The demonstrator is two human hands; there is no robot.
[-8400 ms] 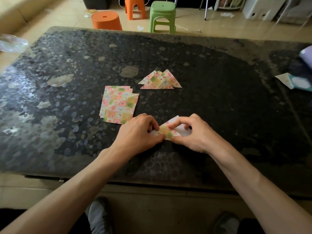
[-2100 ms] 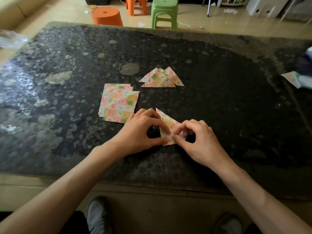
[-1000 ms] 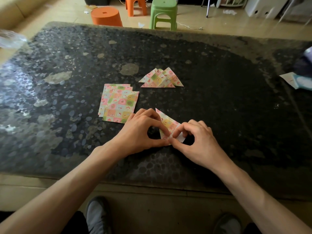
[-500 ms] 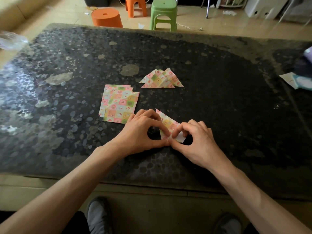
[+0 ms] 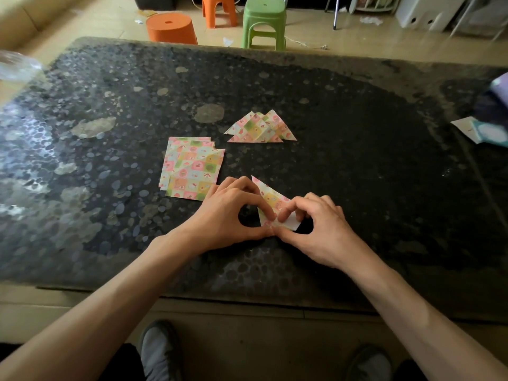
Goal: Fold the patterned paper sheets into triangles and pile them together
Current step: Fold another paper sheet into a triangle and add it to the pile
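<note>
A person's left hand (image 5: 231, 215) and right hand (image 5: 319, 232) meet near the front edge of a dark, pebble-patterned worktop (image 5: 371, 174). The fingers of both pinch a half-folded patterned sheet (image 5: 270, 199) lying flat between them, with its white underside showing at the right hand. Just beyond the left knuckles sits a loose stack of unfolded sheets (image 5: 192, 169), its near corner just beside that hand. Farther back, apart from the stack, finished triangles (image 5: 259, 129) overlap in a pile. Bare worktop stretches wide to the right of the hands and on to the far edge. White and teal paper scraps (image 5: 478, 130) lie at the right edge, and a clear object (image 5: 16, 64) blurs at the far left corner. Past the far edge a green stool (image 5: 264, 20), an orange stool (image 5: 218, 9) and an orange tub-shaped seat (image 5: 171, 27) stand on the floor.
</note>
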